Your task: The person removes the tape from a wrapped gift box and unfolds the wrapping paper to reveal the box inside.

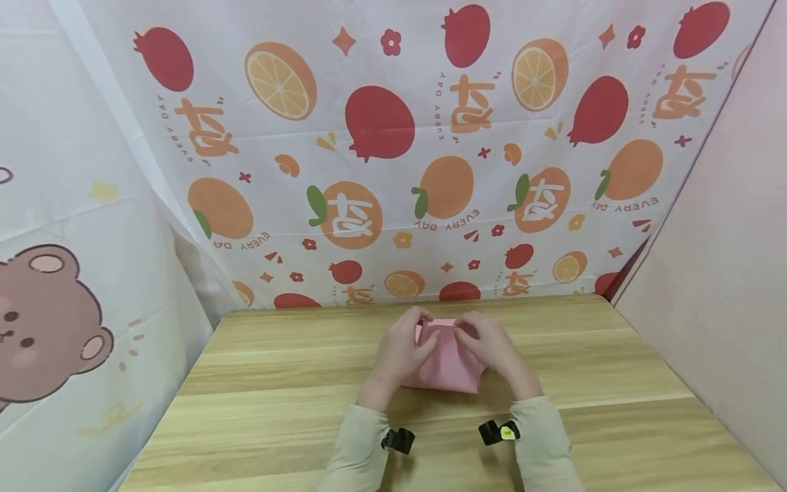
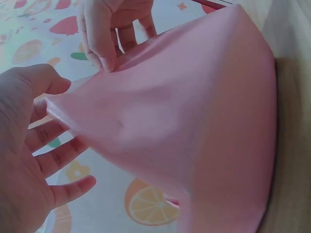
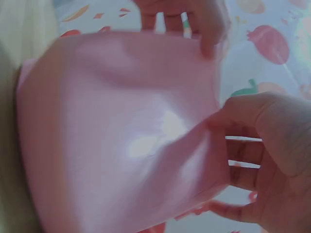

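A smooth, slightly shiny pink bag (image 1: 451, 365) stands on the table, its flat bottom down and its sides sloping in toward the top. My left hand (image 1: 402, 350) holds the upper left corner of the bag (image 2: 160, 111), thumb on the near side and fingers spread behind. At the upper right, my right hand (image 1: 492, 345) pinches the top edge between thumb and fingers. Creases run down the bag (image 3: 121, 131) from the right thumb in the right wrist view. The inside of the bag is hidden in both wrist views.
The wood-grain table (image 1: 277, 410) runs back to a white curtain (image 1: 381, 198) printed with fruit. A bear-print curtain (image 1: 49, 328) hangs at the left and a plain pale wall (image 1: 725, 273) stands at the right. Black wrist cameras sit on both sleeves.
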`<state>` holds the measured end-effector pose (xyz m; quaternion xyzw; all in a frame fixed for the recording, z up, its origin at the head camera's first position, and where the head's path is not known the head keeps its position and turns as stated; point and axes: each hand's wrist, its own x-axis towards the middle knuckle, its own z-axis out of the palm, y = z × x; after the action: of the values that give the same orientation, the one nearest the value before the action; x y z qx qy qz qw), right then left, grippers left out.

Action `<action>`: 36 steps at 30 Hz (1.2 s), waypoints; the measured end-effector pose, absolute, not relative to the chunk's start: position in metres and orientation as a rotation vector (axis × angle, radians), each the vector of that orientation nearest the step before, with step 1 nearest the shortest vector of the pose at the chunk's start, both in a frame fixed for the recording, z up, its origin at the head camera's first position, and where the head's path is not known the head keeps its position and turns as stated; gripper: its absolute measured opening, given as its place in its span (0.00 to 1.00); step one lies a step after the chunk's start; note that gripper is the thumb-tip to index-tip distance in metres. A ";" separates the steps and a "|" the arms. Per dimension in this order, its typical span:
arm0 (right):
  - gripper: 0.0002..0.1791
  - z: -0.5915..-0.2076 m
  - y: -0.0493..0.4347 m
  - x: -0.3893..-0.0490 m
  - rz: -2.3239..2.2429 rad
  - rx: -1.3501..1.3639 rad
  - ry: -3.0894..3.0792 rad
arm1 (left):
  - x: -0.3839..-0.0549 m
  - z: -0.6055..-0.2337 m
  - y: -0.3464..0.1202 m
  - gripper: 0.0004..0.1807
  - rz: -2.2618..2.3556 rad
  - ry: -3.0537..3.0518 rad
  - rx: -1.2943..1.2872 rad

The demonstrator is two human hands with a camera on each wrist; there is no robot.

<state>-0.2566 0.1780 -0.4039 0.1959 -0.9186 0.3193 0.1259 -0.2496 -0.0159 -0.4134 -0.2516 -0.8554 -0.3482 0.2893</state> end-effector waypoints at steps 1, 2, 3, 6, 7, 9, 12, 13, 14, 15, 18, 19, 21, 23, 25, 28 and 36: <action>0.05 -0.400 0.178 -0.255 0.931 0.587 -2.686 | -0.249 -0.411 -0.016 0.13 -0.925 -2.289 -0.685; 0.04 -0.396 0.179 -0.252 0.930 0.613 -2.697 | -0.249 -0.409 -0.016 0.13 -0.923 -2.292 -0.700; 0.04 -0.393 0.180 -0.250 0.929 0.643 -2.712 | -0.248 -0.406 -0.016 0.12 -0.923 -2.295 -0.714; 0.04 -0.382 0.182 -0.241 0.934 0.740 -2.760 | -0.245 -0.399 -0.016 0.06 -0.908 -2.303 -0.765; 0.04 -0.379 0.183 -0.238 0.927 0.776 -2.776 | -0.244 -0.398 -0.016 0.04 -0.891 -2.311 -0.781; 0.05 -0.372 0.184 -0.232 0.907 0.836 -2.807 | -0.241 -0.395 -0.018 0.04 -0.855 -2.324 -0.824; 0.08 -0.363 0.183 -0.222 0.882 0.887 -2.853 | -0.234 -0.391 -0.021 0.06 -0.785 -2.370 -0.887; 0.11 -0.361 0.182 -0.219 0.853 0.905 -2.865 | -0.231 -0.391 -0.023 0.06 -0.756 -2.384 -0.907; 0.13 -0.360 0.180 -0.216 0.828 0.919 -2.881 | -0.228 -0.390 -0.025 0.07 -0.733 -2.403 -0.922; 0.15 -0.358 0.179 -0.212 0.802 0.927 -2.900 | -0.225 -0.390 -0.026 0.07 -0.698 -2.419 -0.935; 0.20 -0.357 0.177 -0.197 0.698 0.933 -2.944 | -0.215 -0.392 -0.031 0.08 -0.559 -2.441 -0.989; 0.21 -0.358 0.177 -0.192 0.644 0.931 -2.945 | -0.212 -0.393 -0.032 0.09 -0.506 -2.442 -1.006; 0.21 -0.359 0.179 -0.181 0.561 0.908 -2.964 | -0.204 -0.395 -0.035 0.11 -0.414 -2.442 -1.038; 0.21 -0.364 0.182 -0.172 0.491 0.909 -2.960 | -0.196 -0.398 -0.038 0.13 -0.347 -2.461 -1.064; 0.21 -0.370 0.186 -0.163 0.427 0.917 -2.951 | -0.188 -0.400 -0.041 0.15 -0.306 -2.486 -1.078; 0.19 -0.380 0.193 -0.152 0.364 0.922 -2.959 | -0.178 -0.402 -0.045 0.17 -0.254 -2.528 -1.107; 0.17 -0.416 0.206 -0.141 0.381 0.975 -3.154 | -0.156 -0.420 -0.059 0.16 -0.181 -2.708 -1.310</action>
<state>-0.1410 0.2057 -0.4163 0.2923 -0.9452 0.1141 -0.0908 -0.1561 -0.0595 -0.4199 -0.4338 -0.8968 -0.0601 0.0638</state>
